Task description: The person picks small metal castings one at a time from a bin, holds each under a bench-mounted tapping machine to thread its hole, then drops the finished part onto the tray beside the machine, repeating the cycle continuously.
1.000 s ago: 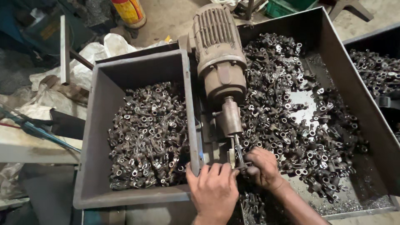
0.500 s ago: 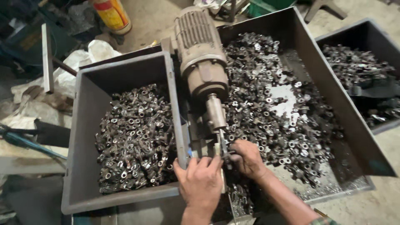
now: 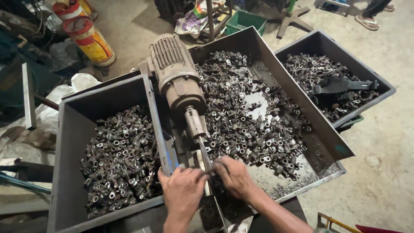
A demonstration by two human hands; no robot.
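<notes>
Left bin, grey plastic, at 9 o'clock: holds a heap of small dark metal fittings, far too many to count. It sits tight against the machine, likely so the left hand can reach over its wall.

Centre: one electric motor with ribbed casing, shaft pointing toward 6 o'clock and ending in a thin spindle or bit. It lies between the left bin and the middle tray.

Left hand at 6 o'clock: fingers curled, pressed near the tip of the spindle, knuckles against the left bin's wall. Right hand just beside it: fingers closed in a pinch on one small dark fitting, held up to the spindle tip. Both hands meet there, probably to steady the piece on the bit. Exact grip of the left hand: cannot tell, since the fingers hide it.

Middle tray, metal, open at the near end: second heap of the same fittings, with bare patches and fine swarf toward 5 o'clock. Right of the hands, within easy reach.

Right bin at 2 o'clock: third heap, plus one black strap-like part on top.

Count: two bins, one tray, one motor, two hands.

Elsewhere: one red-yellow cylinder at 11 o'clock, one green crate at 12 o'clock, one sandalled foot of another person at 1 o'clock.
</notes>
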